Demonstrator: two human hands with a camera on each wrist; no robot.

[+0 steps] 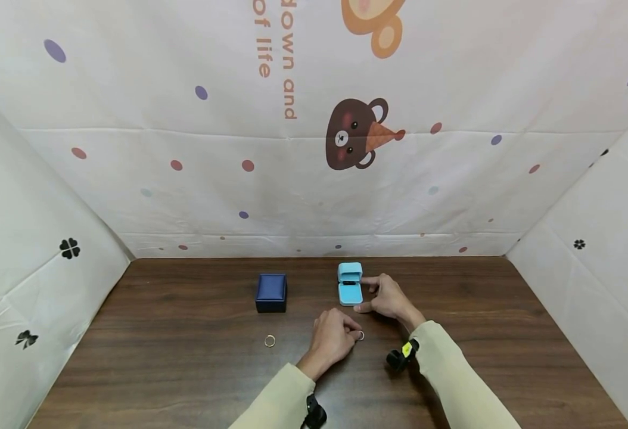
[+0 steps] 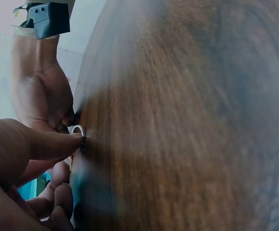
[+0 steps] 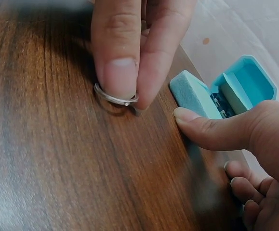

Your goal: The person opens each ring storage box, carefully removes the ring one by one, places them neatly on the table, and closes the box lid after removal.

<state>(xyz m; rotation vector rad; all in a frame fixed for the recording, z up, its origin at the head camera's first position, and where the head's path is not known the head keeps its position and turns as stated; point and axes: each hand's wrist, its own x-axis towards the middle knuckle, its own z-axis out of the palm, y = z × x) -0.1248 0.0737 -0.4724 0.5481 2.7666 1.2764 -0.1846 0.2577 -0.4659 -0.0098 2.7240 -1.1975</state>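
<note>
My left hand (image 1: 331,336) pinches a thin silver ring (image 3: 115,100) between thumb and fingertips, low over the wood. In the left wrist view the ring stands out as a small loop past the thumb tip. A light-blue ring box (image 1: 350,293), its lid raised, stands just beyond that hand. My right hand (image 1: 388,297) holds the box from its right side, the index finger by the hinge and the thumb at the front corner. Its other fingers are curled beneath the palm. A small dark strip crosses the box near the hinge.
To the left stands a closed dark-blue box (image 1: 271,293). A gold-coloured ring (image 1: 270,341) lies in front of it on the brown wooden table (image 1: 185,369). A printed white cloth (image 1: 292,196) hangs behind the table's back edge, with more cloth at both sides.
</note>
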